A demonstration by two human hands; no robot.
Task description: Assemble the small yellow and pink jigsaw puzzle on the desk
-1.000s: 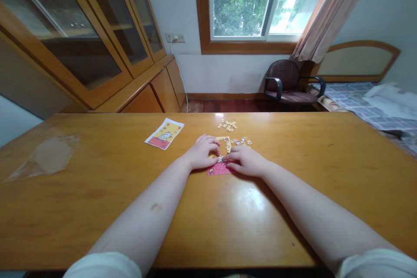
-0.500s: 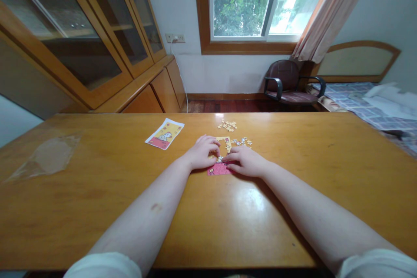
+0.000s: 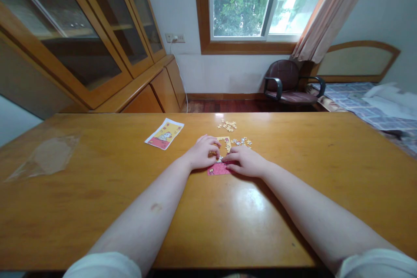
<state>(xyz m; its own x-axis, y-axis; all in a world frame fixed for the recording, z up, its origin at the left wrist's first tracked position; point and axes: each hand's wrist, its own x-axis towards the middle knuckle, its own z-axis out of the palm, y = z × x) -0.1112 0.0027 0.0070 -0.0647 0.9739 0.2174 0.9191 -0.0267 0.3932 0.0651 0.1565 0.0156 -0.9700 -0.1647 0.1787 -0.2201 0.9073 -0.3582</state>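
Observation:
A partly joined jigsaw puzzle [image 3: 219, 169] lies on the table between my hands, with a pink lower part, a yellow border and a gap inside. Curled over its left side, my left hand [image 3: 204, 152] has bent fingers and a thumb at the puzzle's edge. From the right, my right hand [image 3: 246, 161] reaches in with its fingertips on a small white puzzle piece [image 3: 220, 159] above the pink part; its thumb rests over the pink part. The fingers partly hide the puzzle's middle and right edge.
Loose yellow pieces [image 3: 228, 126] lie behind the puzzle, white-patterned pieces [image 3: 243, 141] to its right. A picture card [image 3: 164, 134] sits at the left, and a clear plastic bag [image 3: 48, 156] farther left. Beyond the wooden table [image 3: 130, 234] stands an armchair [image 3: 286, 80].
Almost nothing differs. Both hands stay at the puzzle, with only a very slight shift of the right fingers.

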